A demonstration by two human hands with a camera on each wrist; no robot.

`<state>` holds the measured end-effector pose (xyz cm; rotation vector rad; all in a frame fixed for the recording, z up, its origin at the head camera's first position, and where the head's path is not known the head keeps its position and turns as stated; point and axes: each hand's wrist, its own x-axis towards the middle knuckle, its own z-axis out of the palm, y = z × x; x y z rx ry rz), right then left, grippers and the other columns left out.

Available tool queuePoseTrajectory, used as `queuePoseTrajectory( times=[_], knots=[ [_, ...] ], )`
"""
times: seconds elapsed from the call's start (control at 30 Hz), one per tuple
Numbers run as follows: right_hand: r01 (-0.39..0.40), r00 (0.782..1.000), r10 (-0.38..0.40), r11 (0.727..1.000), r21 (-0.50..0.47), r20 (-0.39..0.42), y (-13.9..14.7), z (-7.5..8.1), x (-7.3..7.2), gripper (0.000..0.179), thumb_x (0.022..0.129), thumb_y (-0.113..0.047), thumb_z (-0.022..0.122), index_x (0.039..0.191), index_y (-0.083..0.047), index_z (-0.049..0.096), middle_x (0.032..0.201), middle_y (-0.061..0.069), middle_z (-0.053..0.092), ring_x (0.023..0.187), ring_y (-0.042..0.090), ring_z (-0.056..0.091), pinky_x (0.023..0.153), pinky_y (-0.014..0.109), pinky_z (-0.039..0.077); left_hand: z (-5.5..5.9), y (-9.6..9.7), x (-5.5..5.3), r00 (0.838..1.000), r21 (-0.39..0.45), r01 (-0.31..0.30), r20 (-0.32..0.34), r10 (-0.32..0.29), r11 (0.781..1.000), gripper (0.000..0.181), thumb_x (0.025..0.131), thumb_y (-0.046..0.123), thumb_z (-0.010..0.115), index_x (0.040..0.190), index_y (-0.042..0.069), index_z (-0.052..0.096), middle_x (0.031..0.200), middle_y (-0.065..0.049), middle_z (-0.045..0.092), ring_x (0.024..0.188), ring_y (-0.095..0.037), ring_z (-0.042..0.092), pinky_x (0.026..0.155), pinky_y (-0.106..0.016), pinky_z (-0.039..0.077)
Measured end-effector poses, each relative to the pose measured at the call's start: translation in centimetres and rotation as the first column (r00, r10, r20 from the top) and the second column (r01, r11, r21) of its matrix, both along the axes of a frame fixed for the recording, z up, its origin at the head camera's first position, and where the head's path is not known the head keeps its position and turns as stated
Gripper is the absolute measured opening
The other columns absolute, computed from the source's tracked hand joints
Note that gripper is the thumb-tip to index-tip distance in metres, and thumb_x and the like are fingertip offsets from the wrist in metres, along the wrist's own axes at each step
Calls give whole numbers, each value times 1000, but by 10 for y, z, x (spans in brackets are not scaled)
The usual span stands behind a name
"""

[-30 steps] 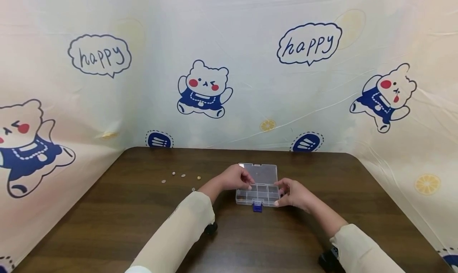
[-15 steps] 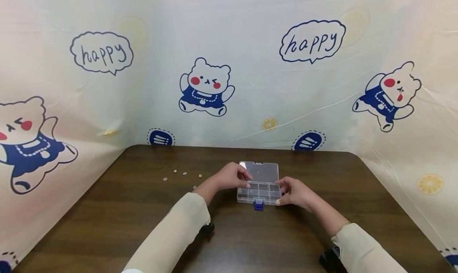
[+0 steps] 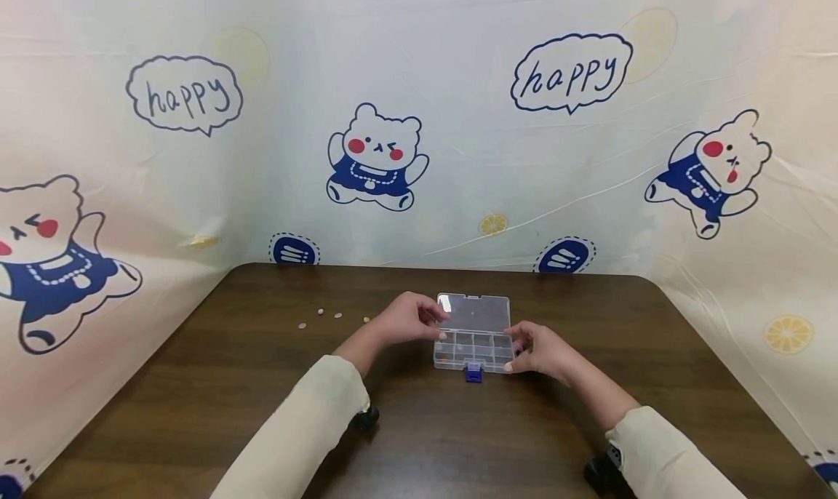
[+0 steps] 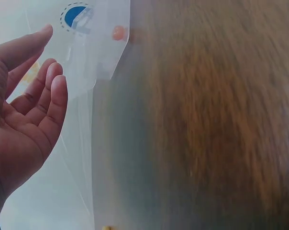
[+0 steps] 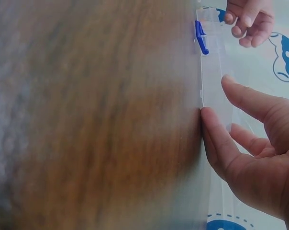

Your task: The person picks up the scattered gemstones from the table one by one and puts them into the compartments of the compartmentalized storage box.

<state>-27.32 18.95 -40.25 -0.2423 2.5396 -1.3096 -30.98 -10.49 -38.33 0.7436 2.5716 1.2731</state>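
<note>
A clear plastic compartment box (image 3: 483,350) stands on the table with its see-through lid (image 3: 481,311) raised at the back and a blue latch (image 3: 473,373) at the front. My right hand (image 3: 538,352) holds the box's right end, thumb at the front corner and a finger at the back one. Above the box's left end hovers my left hand (image 3: 409,318), its fingers loosely bent with nothing seen between them. Through the box wall in the left wrist view shows a small orange-red piece (image 4: 118,32). Most compartments look clear; small contents are hard to tell.
Several small pale pieces lie left of the box on the brown table (image 3: 262,397), among them a whitish one (image 3: 321,311), a flat one (image 3: 302,326) and a yellowish one (image 3: 366,319). A printed cloth (image 3: 458,135) hangs behind and at both sides.
My left hand has drawn back to the left from over the compartments, and its fingers have spread apart. My right hand has stayed at the box's right end.
</note>
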Motion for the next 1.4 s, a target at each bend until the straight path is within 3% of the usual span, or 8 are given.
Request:
queuePoseTrajectory(
  times=[0.23,0.4,0.57,0.77,1.0,1.23,1.4],
  knots=[
    [10,1000,-9,1000,13,-14,-1,1,-3,65,70,-7,87,128,-4,57,100,13,55,77,23,55,73,31,50,4,-16,2,997,27,-72,-20,72,997,29,79,13,83,105,6,74,99,-8,69,81,-20,61,75,-32,55],
    [8,1000,-8,1000,13,-8,0,-2,-1,65,70,-7,88,127,-4,57,100,13,55,77,23,55,72,31,50,4,-30,6,995,28,-84,-47,85,996,29,78,12,83,105,3,73,101,-15,69,80,-19,61,77,-32,54],
    [14,1000,-14,1000,14,-10,0,-4,0,65,69,-6,88,127,-3,57,99,13,56,78,23,55,73,31,51,6,-45,10,992,23,-111,-55,112,994,26,79,12,82,103,10,74,99,-14,69,81,-19,61,78,-33,54],
    [15,1000,-15,1000,19,-14,-1,-3,-1,65,69,-6,88,127,-3,57,100,13,55,77,23,55,73,32,51,7,-60,14,986,20,-161,-40,162,987,27,78,13,83,103,11,75,97,-14,68,81,-20,60,77,-33,55],
    [16,1000,-16,1000,9,-20,-1,-3,0,66,68,-5,88,126,-2,57,100,12,56,79,23,54,71,31,49,10,-79,20,975,24,-221,-16,221,975,28,77,15,84,104,13,75,94,-11,68,83,-22,60,64,-38,55],
    [17,1000,-17,1000,7,-10,-2,-2,0,66,69,-5,88,127,-2,57,100,13,56,78,23,54,72,32,50,9,-99,25,968,18,-249,-21,249,968,30,79,16,83,106,13,74,99,-11,68,86,-21,61,74,-33,54],
    [15,1000,-15,1000,12,-4,-1,-2,0,66,69,-6,88,127,-3,57,101,12,56,79,23,55,73,32,50,11,-111,29,962,13,-273,-16,274,962,33,78,17,84,108,10,73,95,-9,67,86,-23,60,73,-34,55]
  ],
)
